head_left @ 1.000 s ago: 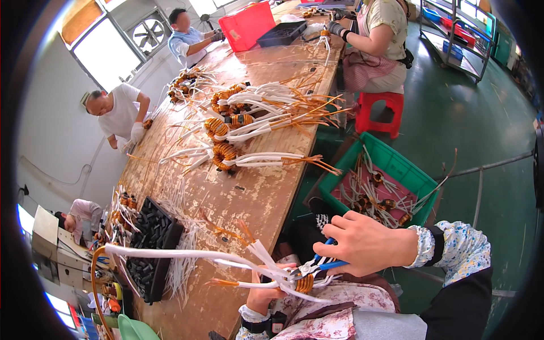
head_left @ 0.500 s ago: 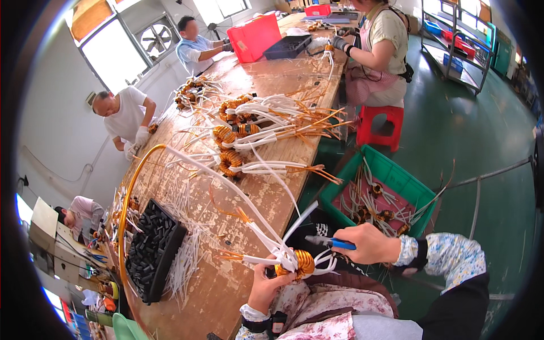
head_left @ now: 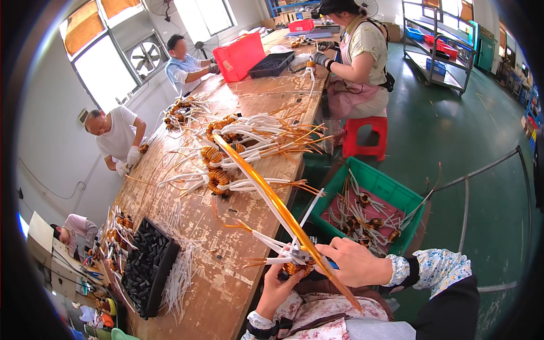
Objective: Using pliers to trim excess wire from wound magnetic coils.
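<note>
- Fingers of our left hand (head_left: pixel 274 290) are curled around a copper coil (head_left: pixel 294 268), holding it up in front of our flowered apron (head_left: pixel 320 313), at the near edge of the bench.
- Our right hand (head_left: pixel 354 264) is closed on pliers (head_left: pixel 333 264), of which we see mainly a blue handle; its fingers are right beside the coil, and we cannot tell exactly what the tips are touching.
- White wires (head_left: pixel 266 242) with frayed copper ends stick out of the coil toward the bench, and one long copper wire (head_left: pixel 272 199) arches up and slants across in front of both hands.
- Just past our right hand, a green crate (head_left: pixel 391 185) holds more wired coils on a reddish sheet.
- To our left, on the worn wooden bench (head_left: pixel 218 277), we have a black tray (head_left: pixel 168 269) full of short black tubes (head_left: pixel 146 254), with white scraps (head_left: pixel 180 283) scattered beside it.
- Farther up the bench lie finished-looking coils (head_left: pixel 219 180) in a row, their white leads pointing right.
- Beyond them, a co-worker in white gloves (head_left: pixel 134 155) works at the left edge, and another sits on a red stool (head_left: pixel 365 139) at the right.
</note>
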Demonstrator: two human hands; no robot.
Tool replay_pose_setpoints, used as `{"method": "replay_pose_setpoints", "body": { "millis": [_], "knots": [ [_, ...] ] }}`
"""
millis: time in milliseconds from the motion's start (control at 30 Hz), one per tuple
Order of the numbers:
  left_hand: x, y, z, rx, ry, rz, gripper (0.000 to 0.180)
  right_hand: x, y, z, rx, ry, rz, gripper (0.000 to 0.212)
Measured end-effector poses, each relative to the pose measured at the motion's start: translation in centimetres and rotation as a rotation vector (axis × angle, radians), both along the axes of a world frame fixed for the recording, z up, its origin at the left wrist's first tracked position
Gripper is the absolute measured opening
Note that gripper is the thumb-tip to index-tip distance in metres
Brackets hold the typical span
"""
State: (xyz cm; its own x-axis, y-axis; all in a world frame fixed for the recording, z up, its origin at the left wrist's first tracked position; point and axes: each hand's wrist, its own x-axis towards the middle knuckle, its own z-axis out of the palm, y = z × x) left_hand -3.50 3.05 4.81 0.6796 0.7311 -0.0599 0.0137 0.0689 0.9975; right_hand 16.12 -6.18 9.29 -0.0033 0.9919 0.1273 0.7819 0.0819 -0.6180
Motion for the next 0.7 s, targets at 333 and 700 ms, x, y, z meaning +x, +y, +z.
{"method": "replay_pose_setpoints", "body": {
  "millis": [333, 700],
  "knots": [
    [0.7, -0.2, -1.5, 0.268, 0.014, -0.088, 0.040, 1.1, -0.1, 0.1, 0.062, -0.247, 0.033, 0.031],
    [-3.2, 2.7, 0.2, -0.296, -0.277, 0.272, 0.062, 2.8, -1.7, -2.6, -0.973, 1.630, 0.230, 0.041]
  ]
}}
